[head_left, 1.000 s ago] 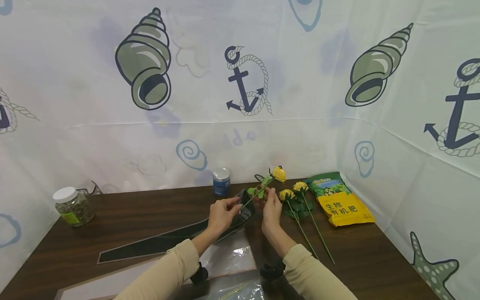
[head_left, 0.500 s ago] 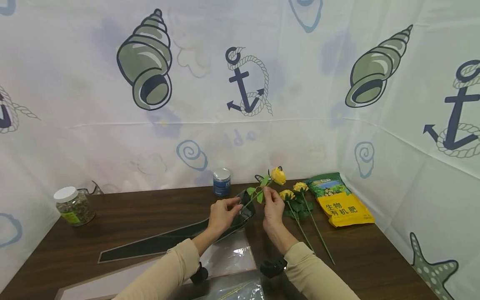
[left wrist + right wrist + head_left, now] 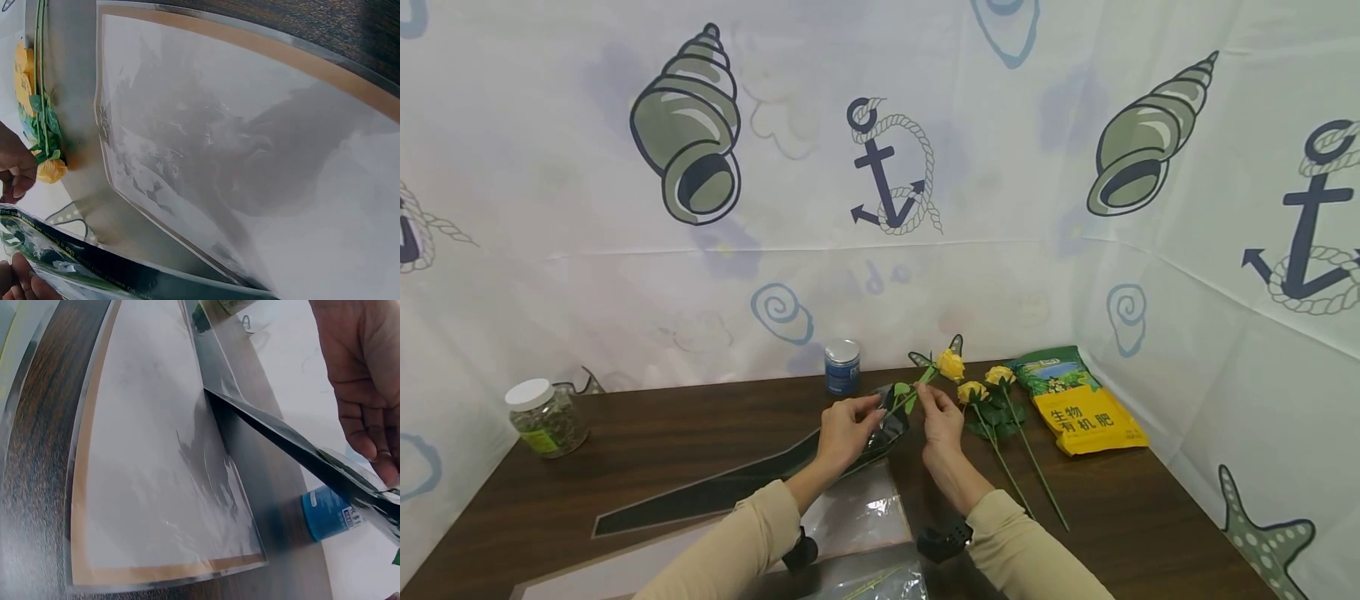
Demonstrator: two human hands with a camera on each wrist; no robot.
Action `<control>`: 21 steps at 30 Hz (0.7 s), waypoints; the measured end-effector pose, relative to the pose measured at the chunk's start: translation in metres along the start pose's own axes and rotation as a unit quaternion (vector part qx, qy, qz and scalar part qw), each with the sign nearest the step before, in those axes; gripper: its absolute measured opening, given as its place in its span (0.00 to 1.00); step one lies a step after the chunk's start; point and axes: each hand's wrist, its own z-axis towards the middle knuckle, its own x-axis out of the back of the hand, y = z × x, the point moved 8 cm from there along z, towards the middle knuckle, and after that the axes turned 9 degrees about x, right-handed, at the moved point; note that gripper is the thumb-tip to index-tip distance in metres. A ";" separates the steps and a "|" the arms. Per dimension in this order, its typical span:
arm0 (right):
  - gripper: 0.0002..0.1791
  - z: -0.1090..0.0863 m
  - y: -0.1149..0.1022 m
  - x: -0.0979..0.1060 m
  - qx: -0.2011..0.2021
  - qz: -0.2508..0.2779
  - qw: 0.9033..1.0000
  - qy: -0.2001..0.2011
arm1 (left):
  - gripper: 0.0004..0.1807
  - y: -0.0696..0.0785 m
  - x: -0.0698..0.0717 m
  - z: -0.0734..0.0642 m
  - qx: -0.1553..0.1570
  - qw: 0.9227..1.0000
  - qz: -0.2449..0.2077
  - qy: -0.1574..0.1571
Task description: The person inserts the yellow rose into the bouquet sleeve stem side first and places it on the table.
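A yellow artificial rose slants with its stem end in the mouth of a black-edged clear flower sleeve. My left hand pinches the sleeve by its opening, near the stem. The right hand pinches the rose's stem among its leaves, just below the bloom. In the left wrist view, the sleeve shows gold lettering along its dark band. The right wrist view has the left hand at the sleeve's edge. The stem's lower part is hidden by the sleeve and left hand.
Two more yellow roses lie right of the hands, beside a yellow and green fertilizer bag. A blue can stands at the back, a white-lidded jar at left. Flat pale sleeves lie in front. A printed curtain hangs behind.
My right fingers have closed on the stem below the bloom. The rose has shifted slightly left and down, farther into the sleeve. My left hand stays almost in place.
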 end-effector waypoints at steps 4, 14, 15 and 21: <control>0.07 -0.003 0.002 -0.001 -0.009 0.008 1.000 -0.004 | 0.12 0.002 0.000 0.001 -0.009 1.000 0.000 0.006; 0.07 -0.002 0.006 -0.001 -0.029 0.047 0.998 0.005 | 0.13 0.002 0.001 0.001 -0.015 1.000 -0.001 0.008; 0.08 -0.002 0.007 -0.001 -0.031 0.051 0.998 0.006 | 0.13 0.001 0.001 0.001 -0.016 1.000 -0.001 0.009; 0.08 -0.002 0.010 -0.001 -0.048 0.054 0.997 -0.002 | 0.12 -0.002 0.002 0.000 -0.020 1.000 0.012 0.017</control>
